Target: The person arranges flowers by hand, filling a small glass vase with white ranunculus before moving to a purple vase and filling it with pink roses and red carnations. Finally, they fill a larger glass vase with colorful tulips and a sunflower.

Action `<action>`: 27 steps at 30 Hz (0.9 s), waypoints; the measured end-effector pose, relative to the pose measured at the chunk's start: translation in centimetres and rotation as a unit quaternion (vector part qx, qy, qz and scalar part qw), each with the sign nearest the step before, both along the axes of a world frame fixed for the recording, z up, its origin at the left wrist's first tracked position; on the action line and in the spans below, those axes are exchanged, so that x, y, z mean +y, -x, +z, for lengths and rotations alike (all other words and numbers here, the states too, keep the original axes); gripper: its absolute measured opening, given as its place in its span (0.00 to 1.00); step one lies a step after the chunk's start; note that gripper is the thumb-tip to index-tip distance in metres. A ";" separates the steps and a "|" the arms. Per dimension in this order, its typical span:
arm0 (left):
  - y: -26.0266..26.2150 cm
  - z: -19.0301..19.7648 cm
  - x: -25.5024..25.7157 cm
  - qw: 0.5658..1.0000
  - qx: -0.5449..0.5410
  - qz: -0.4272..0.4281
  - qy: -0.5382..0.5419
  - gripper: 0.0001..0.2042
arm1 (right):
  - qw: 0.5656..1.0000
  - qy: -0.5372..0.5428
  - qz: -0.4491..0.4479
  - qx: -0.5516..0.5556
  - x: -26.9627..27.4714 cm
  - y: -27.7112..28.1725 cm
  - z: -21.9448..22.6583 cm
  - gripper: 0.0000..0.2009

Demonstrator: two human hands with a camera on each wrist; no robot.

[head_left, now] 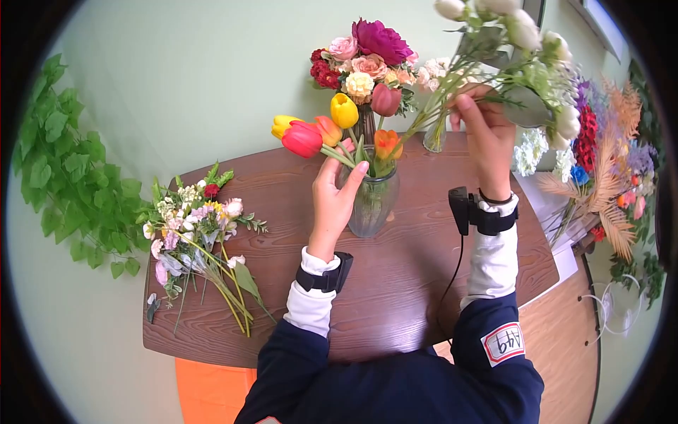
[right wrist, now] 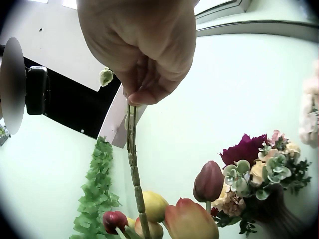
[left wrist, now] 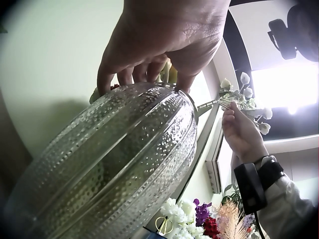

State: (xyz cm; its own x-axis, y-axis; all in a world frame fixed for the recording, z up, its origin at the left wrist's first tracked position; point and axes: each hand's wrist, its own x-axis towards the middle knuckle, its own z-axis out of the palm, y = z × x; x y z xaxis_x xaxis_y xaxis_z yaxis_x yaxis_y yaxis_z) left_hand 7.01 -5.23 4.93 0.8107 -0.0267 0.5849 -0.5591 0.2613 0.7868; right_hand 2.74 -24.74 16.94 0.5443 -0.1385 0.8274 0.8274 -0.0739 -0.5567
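A ribbed, dimpled glass vase (head_left: pixel 374 205) stands on the table, with red, yellow and orange tulips (head_left: pixel 302 139) leaning out of its mouth. My left hand (head_left: pixel 334 201) holds the vase at its rim, thumb on one side and fingers on the other, beside the tulip stems. In the left wrist view the fingertips (left wrist: pixel 104 82) sit right at the glass top. Raised to the right, my right hand (head_left: pixel 487 134) pinches the stem (right wrist: pixel 133 169) of a spray of white flowers (head_left: pixel 522 32). That stem slants down toward the vase mouth, its lower end hidden among the tulips.
Behind the vase stands a bouquet (head_left: pixel 371 67) of pink, cream and purple blooms. Loose flowers (head_left: pixel 205 240) lie on the table's left side. A small glass vase (head_left: pixel 435 136) stands at the back. More colourful flowers (head_left: pixel 586 152) are on the right; green leaves (head_left: pixel 78 162) hang at left.
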 end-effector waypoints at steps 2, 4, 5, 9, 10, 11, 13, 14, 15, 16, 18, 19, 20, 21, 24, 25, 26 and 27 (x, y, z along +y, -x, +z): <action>-0.1 -0.1 0.1 1.000 0.000 0.000 -0.003 0.23 | 1.000 0.002 0.004 -0.015 -0.6 0.2 0.2 0.05; -0.2 -0.2 0.1 1.000 0.001 -0.001 -0.006 0.23 | 0.999 -0.020 -0.004 -0.034 -0.8 0.6 0.5 0.05; -0.3 -0.3 0.1 1.000 -0.002 0.004 -0.013 0.23 | 0.999 -0.020 -0.002 -0.026 -1.0 0.7 0.5 0.05; -0.7 -0.7 0.0 1.000 -0.009 0.001 -0.017 0.22 | 0.999 -0.010 0.043 -0.019 -1.4 1.2 0.2 0.05; -0.6 -0.6 0.1 1.000 -0.009 0.000 -0.018 0.22 | 0.997 -0.040 0.067 -0.007 -1.4 1.4 0.1 0.05; -0.5 -0.6 0.1 1.000 -0.003 -0.007 -0.017 0.22 | 0.993 -0.070 0.090 0.006 -1.4 1.6 -0.1 0.05; -0.5 -0.5 0.3 1.000 0.002 -0.013 -0.016 0.22 | 0.992 -0.083 0.099 0.007 -1.5 1.8 -0.1 0.05; -0.4 -0.5 0.3 1.000 0.002 -0.013 -0.020 0.22 | 0.989 -0.096 0.108 0.009 -1.5 1.9 -0.1 0.05; -0.4 -0.5 0.3 1.000 0.001 -0.014 -0.024 0.22 | 0.989 -0.097 0.107 0.009 -1.5 1.8 -0.3 0.05; -0.4 -0.5 0.3 1.000 0.001 -0.015 -0.024 0.22 | 0.993 -0.075 0.085 0.015 -1.5 1.6 -0.4 0.05; -0.6 -0.7 0.2 1.000 -0.001 -0.026 0.006 0.22 | 0.996 -0.054 0.061 0.021 -1.2 1.5 -0.6 0.05; -0.4 -0.5 0.2 1.000 -0.002 -0.027 0.005 0.22 | 0.999 -0.030 0.033 0.019 -0.7 1.5 -0.7 0.05; -0.1 -0.1 0.2 0.999 -0.003 -0.030 0.021 0.23 | 1.000 -0.005 0.005 0.016 -0.3 1.4 -0.7 0.05; 0.1 0.2 0.2 0.999 -0.006 -0.034 0.037 0.24 | 1.000 -0.014 0.013 0.014 0.0 1.2 -0.8 0.05; 0.4 0.5 0.6 0.998 0.004 -0.049 0.040 0.27 | 1.000 -0.008 0.005 0.014 0.4 1.0 -0.9 0.05; 0.4 0.6 0.6 0.998 0.002 -0.050 0.039 0.27 | 1.000 -0.008 0.004 0.012 0.4 0.9 -0.9 0.05; 0.4 0.6 0.6 0.997 0.010 -0.051 0.051 0.28 | 1.000 -0.014 0.001 0.010 0.4 0.8 -0.8 0.05; 0.4 0.6 0.6 0.997 0.019 -0.052 0.062 0.28 | 1.000 -0.019 -0.003 0.009 0.3 0.7 -0.8 0.05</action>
State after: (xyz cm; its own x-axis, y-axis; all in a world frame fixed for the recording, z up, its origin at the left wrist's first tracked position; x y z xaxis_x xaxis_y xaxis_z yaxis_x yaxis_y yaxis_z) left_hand 6.61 -4.60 5.49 0.8286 -0.0399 0.5584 -0.4952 0.4130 0.7643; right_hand 2.00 -24.44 16.14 0.5577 -0.1722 0.8120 0.8172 -0.0574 -0.5735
